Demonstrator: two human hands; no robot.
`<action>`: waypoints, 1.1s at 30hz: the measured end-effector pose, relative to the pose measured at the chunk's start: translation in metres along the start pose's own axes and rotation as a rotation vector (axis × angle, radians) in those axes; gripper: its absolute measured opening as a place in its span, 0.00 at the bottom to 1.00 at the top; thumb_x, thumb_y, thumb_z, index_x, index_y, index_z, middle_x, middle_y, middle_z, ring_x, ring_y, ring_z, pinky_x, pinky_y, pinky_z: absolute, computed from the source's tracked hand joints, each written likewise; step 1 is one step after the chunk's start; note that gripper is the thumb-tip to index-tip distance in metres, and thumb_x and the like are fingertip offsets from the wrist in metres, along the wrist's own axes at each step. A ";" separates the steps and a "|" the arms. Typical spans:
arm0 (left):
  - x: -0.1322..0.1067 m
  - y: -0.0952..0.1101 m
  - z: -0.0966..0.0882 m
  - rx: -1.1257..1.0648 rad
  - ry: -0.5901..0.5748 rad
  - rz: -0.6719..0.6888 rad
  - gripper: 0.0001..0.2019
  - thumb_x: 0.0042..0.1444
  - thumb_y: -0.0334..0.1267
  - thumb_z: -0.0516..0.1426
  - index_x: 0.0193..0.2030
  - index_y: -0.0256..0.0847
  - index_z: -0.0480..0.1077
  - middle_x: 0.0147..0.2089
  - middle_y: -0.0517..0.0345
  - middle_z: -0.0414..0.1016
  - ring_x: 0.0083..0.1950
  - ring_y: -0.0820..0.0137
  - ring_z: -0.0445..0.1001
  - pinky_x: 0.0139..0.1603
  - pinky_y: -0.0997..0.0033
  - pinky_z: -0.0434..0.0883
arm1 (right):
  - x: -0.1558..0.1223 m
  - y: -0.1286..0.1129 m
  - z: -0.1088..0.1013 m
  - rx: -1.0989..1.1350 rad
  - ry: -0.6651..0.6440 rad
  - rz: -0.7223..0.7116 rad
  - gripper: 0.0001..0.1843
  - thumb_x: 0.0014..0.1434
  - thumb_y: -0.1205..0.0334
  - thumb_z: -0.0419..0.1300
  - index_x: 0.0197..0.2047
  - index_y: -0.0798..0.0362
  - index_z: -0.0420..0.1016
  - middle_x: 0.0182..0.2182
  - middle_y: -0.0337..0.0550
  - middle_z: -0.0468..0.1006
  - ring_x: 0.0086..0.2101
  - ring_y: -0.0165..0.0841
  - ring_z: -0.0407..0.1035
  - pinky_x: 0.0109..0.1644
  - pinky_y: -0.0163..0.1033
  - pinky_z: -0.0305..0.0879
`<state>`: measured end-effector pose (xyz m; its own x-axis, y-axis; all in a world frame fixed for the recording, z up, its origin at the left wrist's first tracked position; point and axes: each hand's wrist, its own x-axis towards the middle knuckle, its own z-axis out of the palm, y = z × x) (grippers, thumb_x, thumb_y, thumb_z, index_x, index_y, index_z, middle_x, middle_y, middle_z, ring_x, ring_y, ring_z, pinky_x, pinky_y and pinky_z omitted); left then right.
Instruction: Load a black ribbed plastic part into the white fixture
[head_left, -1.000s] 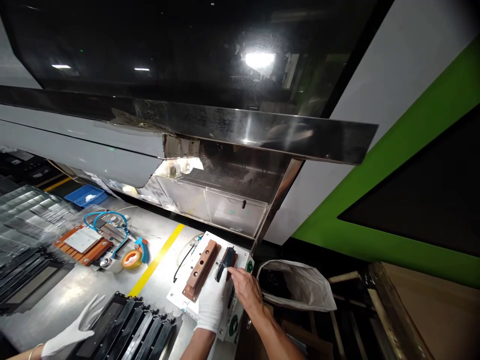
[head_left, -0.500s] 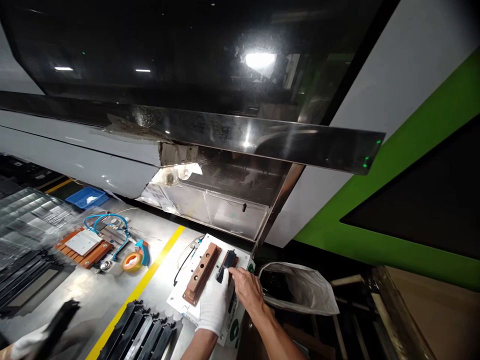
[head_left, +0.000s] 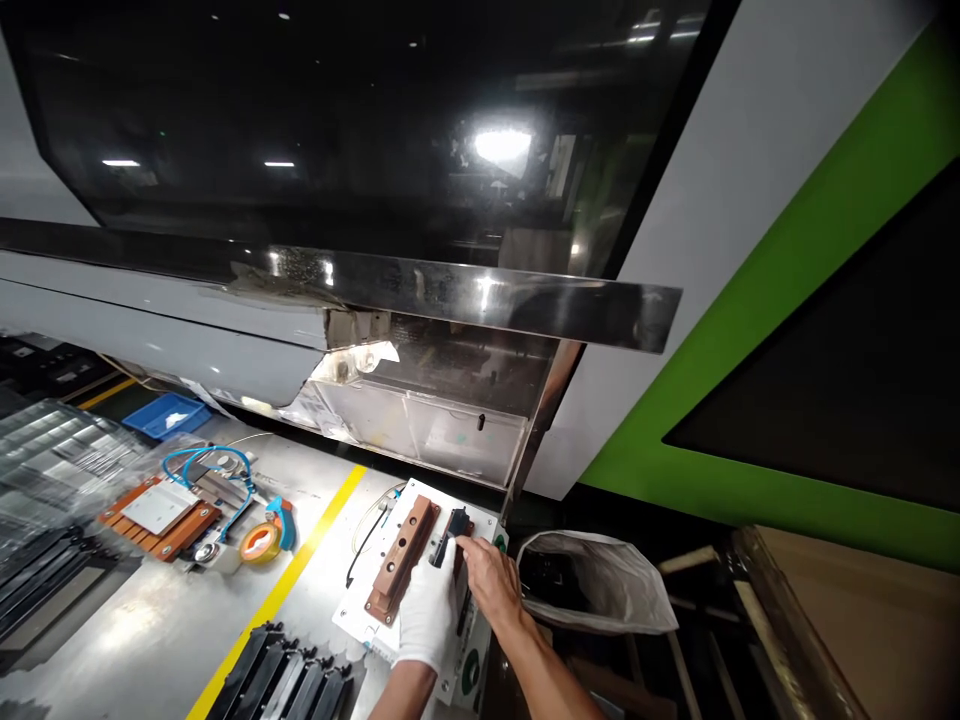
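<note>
Here, gloved left hand (head_left: pixel 425 608), bare right hand (head_left: pixel 491 582), seemingly pinching black part (head_left: pixel 442 540).

We see a matt brushed-metal table (head_left: pixel 150 620), a glossy black panel (head_left: pixel 337 110), a copper-brown block (head_left: pixel 403 558) and, at five o'clock, a crinkled plastic bag (head_left: pixel 600 585).

I am holding both forearms up from the lower edge of view, converging side by side. The left hand (head_left: pixel 427 605), in a white glove, is lying palm down with fingers extended forward. The right hand (head_left: pixel 491 582), bare, is sitting just beside it and touching it, its fingers curling inward, the forefinger tip pointing toward the left grip's fingertips.
</note>
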<state>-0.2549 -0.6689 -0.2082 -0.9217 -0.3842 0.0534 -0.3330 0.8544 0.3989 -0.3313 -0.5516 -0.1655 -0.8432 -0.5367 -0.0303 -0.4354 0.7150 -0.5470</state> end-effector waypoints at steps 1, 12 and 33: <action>-0.003 -0.002 0.000 -0.010 0.008 0.012 0.24 0.65 0.32 0.47 0.67 0.42 0.64 0.57 0.37 0.76 0.57 0.55 0.77 0.57 0.52 0.75 | -0.003 0.000 0.002 0.007 0.018 0.004 0.22 0.69 0.67 0.47 0.58 0.40 0.75 0.45 0.39 0.81 0.43 0.35 0.78 0.41 0.36 0.65; -0.075 -0.076 0.011 0.264 0.407 0.442 0.16 0.58 0.32 0.59 0.54 0.41 0.76 0.54 0.36 0.78 0.50 0.54 0.79 0.46 0.56 0.81 | -0.083 -0.015 0.038 0.015 -0.053 -0.041 0.27 0.69 0.70 0.44 0.62 0.41 0.73 0.42 0.42 0.79 0.40 0.34 0.76 0.41 0.34 0.66; -0.055 -0.066 0.024 0.008 0.481 0.426 0.13 0.57 0.24 0.58 0.49 0.30 0.75 0.48 0.37 0.76 0.49 0.61 0.80 0.51 0.63 0.81 | -0.070 -0.038 0.026 -0.110 -0.067 -0.038 0.23 0.68 0.72 0.44 0.50 0.42 0.76 0.39 0.39 0.79 0.39 0.33 0.77 0.36 0.36 0.60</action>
<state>-0.1864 -0.6961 -0.2594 -0.7822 -0.1225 0.6109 0.0399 0.9686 0.2453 -0.2476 -0.5534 -0.1644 -0.8041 -0.5904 -0.0694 -0.5016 0.7365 -0.4538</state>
